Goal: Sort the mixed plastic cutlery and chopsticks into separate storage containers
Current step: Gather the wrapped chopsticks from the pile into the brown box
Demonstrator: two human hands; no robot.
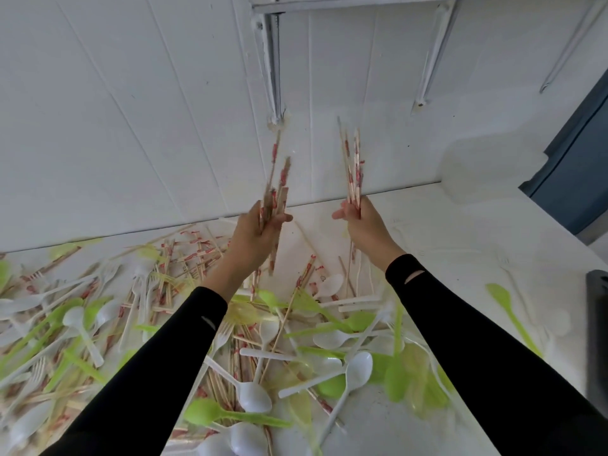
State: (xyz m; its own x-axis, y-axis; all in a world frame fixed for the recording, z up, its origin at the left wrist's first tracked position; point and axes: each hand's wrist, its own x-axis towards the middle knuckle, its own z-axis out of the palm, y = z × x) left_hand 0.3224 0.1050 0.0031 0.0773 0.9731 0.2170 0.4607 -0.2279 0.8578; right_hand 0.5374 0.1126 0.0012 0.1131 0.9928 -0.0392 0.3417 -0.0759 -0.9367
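Chopsticks in red-printed paper wrappers, mixed with plastic cutlery in a heap across the white desk, from the left edge to past the middle.

Head view: two bundles held above the heap, tips up toward the wall. Left hand curled round the left bundle, thumb out to the side. Right hand curled round the right bundle, thumb likewise out. Hands near each other, not touching, both over the far part of the desk. Black sleeves down both forearms.

In the heap below: white spoons, green spoons, white forks and pale yellow see-through pieces, all crossed over loose chopsticks and partly hiding them. Apart at the right, a stray green piece lying alone on the desk.

Around: white panelled wall behind the desk, white metal brackets fixed to it, a blue-grey panel at far right, a dark object cut off by the right edge, and a pale see-through shape in the far corner, too blurred to name.

Writing: red marks on the wrappers, blurred beyond reading.
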